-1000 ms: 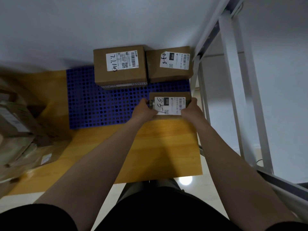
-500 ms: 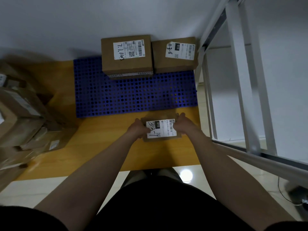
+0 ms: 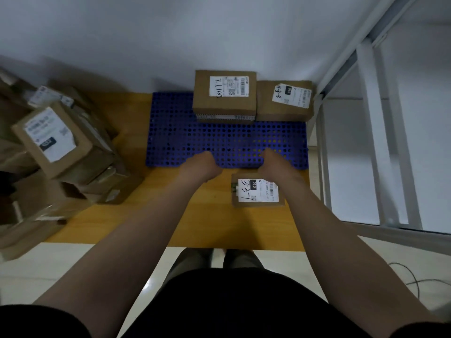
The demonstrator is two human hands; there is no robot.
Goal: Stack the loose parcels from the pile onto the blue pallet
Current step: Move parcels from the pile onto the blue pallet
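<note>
The blue perforated pallet [image 3: 227, 142] lies against the wall with two brown parcels on its far edge, one labelled "7,1,1103" [image 3: 224, 93] and one labelled "4-3-8" [image 3: 284, 100]. A small brown parcel marked "3-3-1" [image 3: 257, 190] lies flat on the wooden board just in front of the pallet's near right edge. My left hand [image 3: 200, 164] hovers to the left of it, apart from it and holding nothing. My right hand [image 3: 277, 164] is over the parcel's far right corner; its fingers point away over the pallet and grip nothing that I can see.
A pile of loose brown parcels [image 3: 56, 147] is heaped at the left on the wooden board [image 3: 195, 220]. A white metal rack frame [image 3: 380, 142] stands close on the right. The white wall [image 3: 219, 32] runs behind the pallet. A cable [image 3: 415, 281] lies on the floor.
The parcel "3-3-1" came back off the pallet's near edge and now lies on the board. Both hands have let go; the left moved away to the left.
</note>
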